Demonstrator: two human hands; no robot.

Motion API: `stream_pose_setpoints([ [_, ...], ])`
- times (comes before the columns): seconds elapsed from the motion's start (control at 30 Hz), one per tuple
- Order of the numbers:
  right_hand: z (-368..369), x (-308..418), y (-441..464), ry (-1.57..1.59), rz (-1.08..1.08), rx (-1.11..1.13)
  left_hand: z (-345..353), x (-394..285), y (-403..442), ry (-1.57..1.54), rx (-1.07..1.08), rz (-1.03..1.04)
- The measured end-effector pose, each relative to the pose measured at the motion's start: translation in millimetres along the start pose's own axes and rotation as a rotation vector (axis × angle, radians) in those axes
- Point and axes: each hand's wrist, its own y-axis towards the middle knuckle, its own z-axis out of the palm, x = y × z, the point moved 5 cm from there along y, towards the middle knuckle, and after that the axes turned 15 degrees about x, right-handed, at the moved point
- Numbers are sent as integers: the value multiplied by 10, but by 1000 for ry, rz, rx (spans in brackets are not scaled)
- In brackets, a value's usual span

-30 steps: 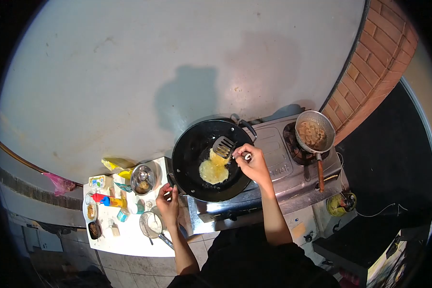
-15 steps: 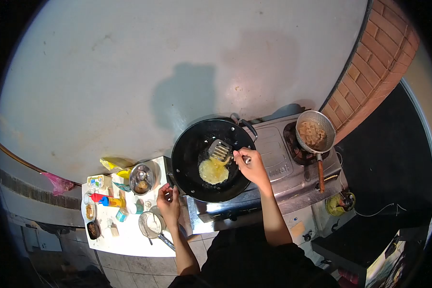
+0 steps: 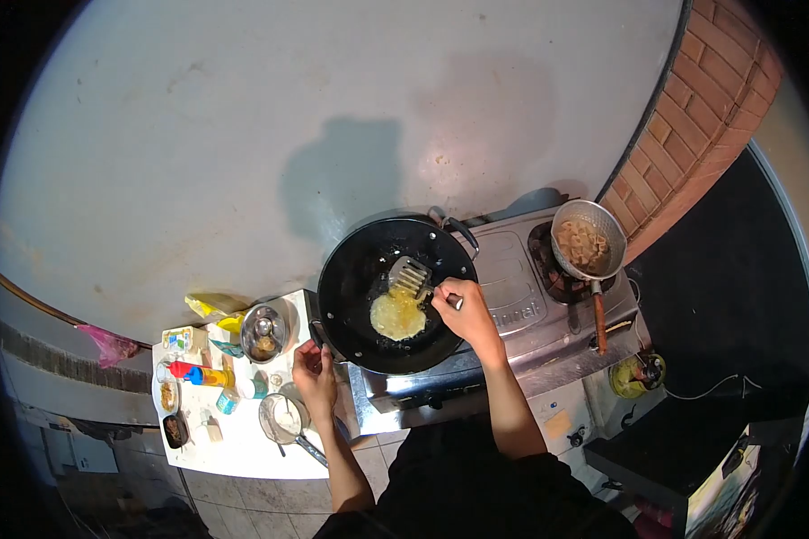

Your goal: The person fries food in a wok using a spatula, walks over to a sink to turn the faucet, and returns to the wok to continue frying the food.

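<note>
My right hand (image 3: 464, 311) is closed around the handle of a slotted metal spatula (image 3: 410, 274), reaching in from the right of a black wok (image 3: 351, 278). The spatula's head lies against the upper edge of a round, pale-yellow egg (image 3: 397, 314) in the wok. Oil glistens around the egg. At the wok's lower left, my left hand (image 3: 315, 373) has its fingers curled at the side handle (image 3: 316, 333).
On the stove (image 3: 503, 260), a saucepan (image 3: 593, 242) of pale food sits on the right burner, its wooden handle pointing toward me. The white table (image 3: 243, 449) at left bears a metal bowl (image 3: 264, 334), sauce bottles (image 3: 209, 377) and a strainer (image 3: 283, 419). A wall rises behind.
The spatula head has shifted very slightly against the egg's upper edge. My left hand stays at the wok handle; the whole view has moved a little.
</note>
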Motion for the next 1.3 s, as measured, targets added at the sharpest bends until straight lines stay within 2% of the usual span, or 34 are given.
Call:
stream_pose_setpoints([
  [0.57,17,53,72,-77,35,20,20,-33,16,0,-3,-14],
  [0.73,-23,99,82,-15,-106,-70,20,3,24,-28,-1,-3],
  [0.83,-48,76,85,30,-49,-64,7,44,29,-33,1,5],
  [0.93,-91,112,83,61,-113,-123,3,53,28,-52,5,18],
  [1.07,-167,149,48,92,-86,-124,5,27,33,-48,2,20],
  [1.3,-339,256,-43,130,-47,-41,-11,5,42,9,-1,37],
])
